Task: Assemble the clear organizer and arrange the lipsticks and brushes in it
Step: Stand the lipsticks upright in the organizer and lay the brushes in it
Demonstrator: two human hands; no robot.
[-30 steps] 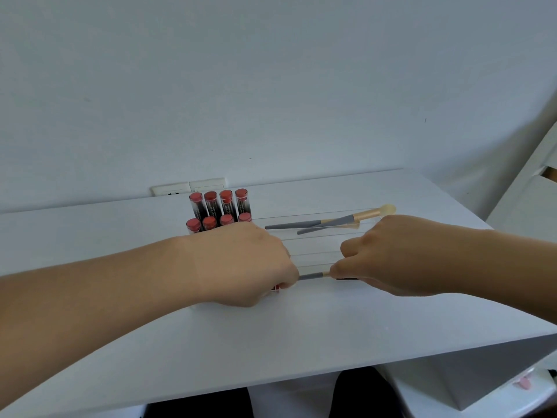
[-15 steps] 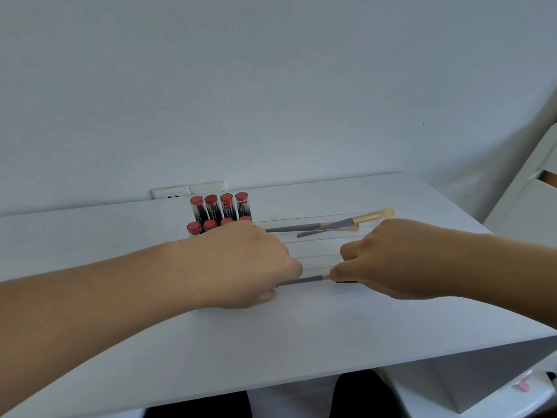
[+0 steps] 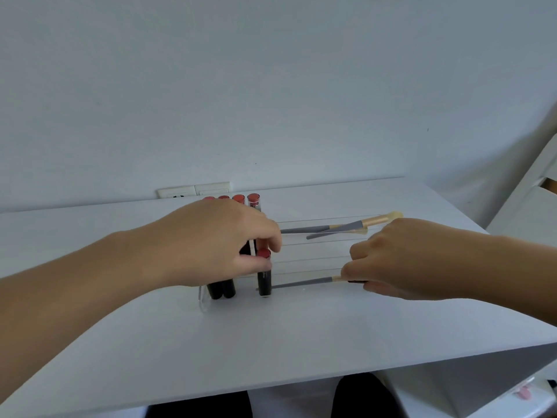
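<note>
A clear organizer stands on the white table. Several red-capped lipsticks stand upright in its left part. My left hand is above them and pinches the top of a front lipstick. Two brushes with grey handles lie across the back slots on the right. My right hand grips the wooden end of a third brush, which lies in the front slot with its grey handle pointing left toward the lipstick.
A white wall socket sits on the wall just behind the lipsticks. A white cabinet stands at the right. The table's front edge runs below my arms, with dark shapes under it.
My left hand has lifted off the front row, so the black lipstick bodies now show. It now pinches one front lipstick. The right hand stays on the brush.
</note>
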